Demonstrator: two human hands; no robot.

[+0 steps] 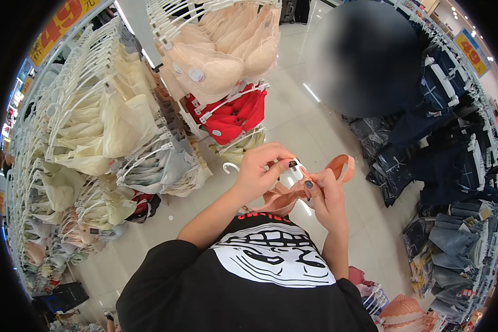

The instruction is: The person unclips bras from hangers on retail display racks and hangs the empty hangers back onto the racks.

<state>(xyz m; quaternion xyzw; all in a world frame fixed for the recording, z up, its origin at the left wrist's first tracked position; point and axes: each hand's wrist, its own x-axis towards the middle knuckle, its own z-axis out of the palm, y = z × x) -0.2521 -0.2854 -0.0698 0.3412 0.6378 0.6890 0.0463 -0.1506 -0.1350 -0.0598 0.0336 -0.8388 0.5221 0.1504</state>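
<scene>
In front of my chest is a salmon-pink bra (282, 201) together with a white hanger, whose hook (231, 167) sticks out to the left. My left hand (262, 169) is closed, thumb and fingers pinching the hanger's white clip end (297, 170). Beside it, my right hand (327, 195) pinches the bra's pink fabric right by the clip. A loop of the bra's strap (342, 166) stands up beyond the right fingers. Part of the bra's lower edge lies near my black shirt (227, 293). The middle of the hanger is hidden behind my left hand.
Racks of cream bras (128, 124) fill the left side. Ahead hang beige bras (205, 66) above red bras (238, 116). Dark jeans (454, 144) and light-blue jeans (454, 240) hang on the right. Pink bras (406, 315) are at the lower right. Pale tiled floor (293, 99) runs between.
</scene>
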